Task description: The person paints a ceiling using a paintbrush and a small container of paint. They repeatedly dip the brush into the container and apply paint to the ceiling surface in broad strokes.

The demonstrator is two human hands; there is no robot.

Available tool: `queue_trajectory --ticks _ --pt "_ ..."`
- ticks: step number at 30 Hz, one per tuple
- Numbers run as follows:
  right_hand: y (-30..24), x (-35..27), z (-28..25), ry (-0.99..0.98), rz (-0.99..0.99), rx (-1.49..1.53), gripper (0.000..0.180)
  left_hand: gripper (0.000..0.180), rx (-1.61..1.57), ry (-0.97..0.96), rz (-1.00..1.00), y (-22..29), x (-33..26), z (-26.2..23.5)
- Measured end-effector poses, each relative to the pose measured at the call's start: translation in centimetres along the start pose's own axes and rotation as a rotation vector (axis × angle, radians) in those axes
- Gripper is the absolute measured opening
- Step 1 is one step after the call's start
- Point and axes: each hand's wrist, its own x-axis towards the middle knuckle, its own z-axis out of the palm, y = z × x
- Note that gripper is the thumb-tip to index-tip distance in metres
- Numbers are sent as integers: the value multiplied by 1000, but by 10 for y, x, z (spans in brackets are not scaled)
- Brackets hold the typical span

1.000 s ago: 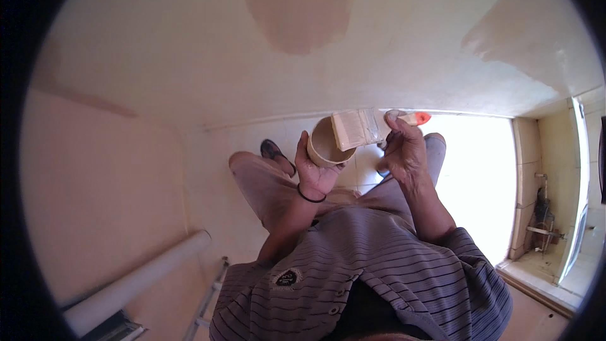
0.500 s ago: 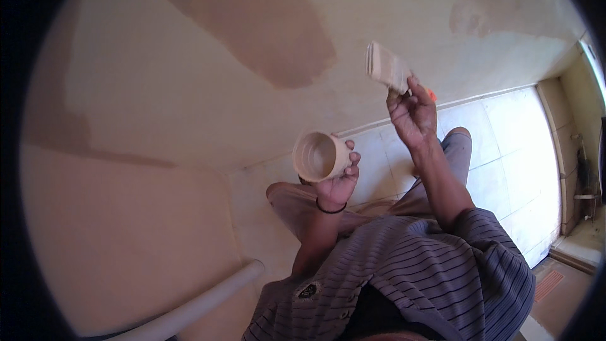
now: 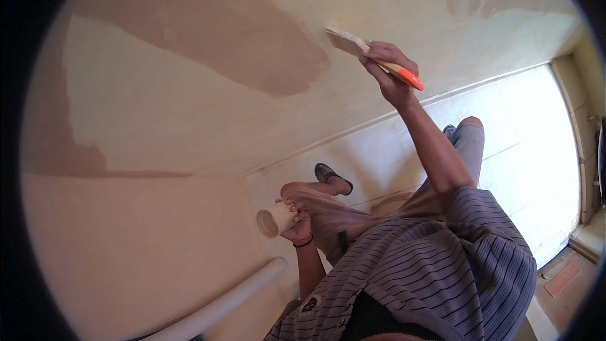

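right hand (image 3: 386,66) grips flat orange-handled paintbrush (image 3: 369,57), bristles against cream plastered wall (image 3: 189,107); left hand (image 3: 295,221) clasps small round beige cup (image 3: 270,221).

A pale tiled floor (image 3: 505,151) runs along the foot of the cream wall (image 3: 189,120), brightest toward the right where light washes it out. On the tiles stands a foot in a dark sandal (image 3: 332,175), near the wall's base. Further right, a second foot (image 3: 449,130) in similar footwear rests on the tiles, mostly hidden by a grey trouser leg
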Motion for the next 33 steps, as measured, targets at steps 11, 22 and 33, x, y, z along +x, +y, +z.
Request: queue_trajectory --ticks 11,22,33 --pt "23 11 -18 -51 -435 -527 29 63 -29 -36 37 20 -5 -42" --pt "62 5 -44 -147 -210 -392 28 60 8 3 18 18 2 -34" --pt "61 -48 -1 -328 -462 -596 27 62 16 7 5 13 10 -27"
